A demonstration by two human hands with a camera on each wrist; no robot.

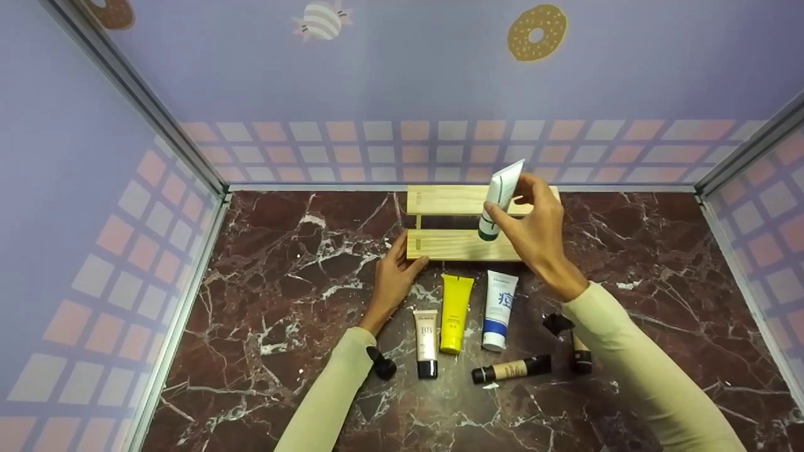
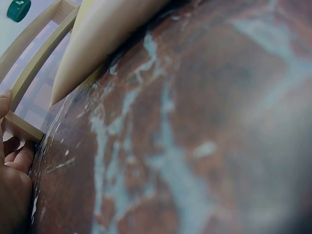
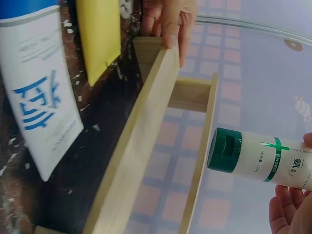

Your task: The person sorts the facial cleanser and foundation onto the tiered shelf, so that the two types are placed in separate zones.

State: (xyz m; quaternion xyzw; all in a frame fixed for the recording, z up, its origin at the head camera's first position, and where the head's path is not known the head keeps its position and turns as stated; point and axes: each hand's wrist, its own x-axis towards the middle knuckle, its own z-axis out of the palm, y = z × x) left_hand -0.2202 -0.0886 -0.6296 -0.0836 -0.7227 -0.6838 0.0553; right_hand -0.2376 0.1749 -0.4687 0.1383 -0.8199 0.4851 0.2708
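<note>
My right hand (image 1: 539, 227) pinches a white squeeze tube (image 3: 263, 157) with a dark green cap, held cap down above a pale wooden rack (image 1: 452, 245). The rack has two slats with a gap between them and stands against the back wall. At its left end, my left hand (image 1: 394, 276) grips the front slat, thumb at the near edge. In the right wrist view, the left fingers (image 3: 171, 24) lie over the end of that slat. In front of the rack lie a yellow tube (image 1: 456, 314) and a white tube with a blue band (image 1: 500, 311).
A beige BB cream tube (image 1: 426, 342) lies left of the yellow one. Nearer me is a small black-capped tan tube (image 1: 510, 370) on its side. Another dark-capped tube (image 1: 581, 353) is partly hidden by the right sleeve. Patterned walls enclose the marbled tabletop (image 1: 282, 301).
</note>
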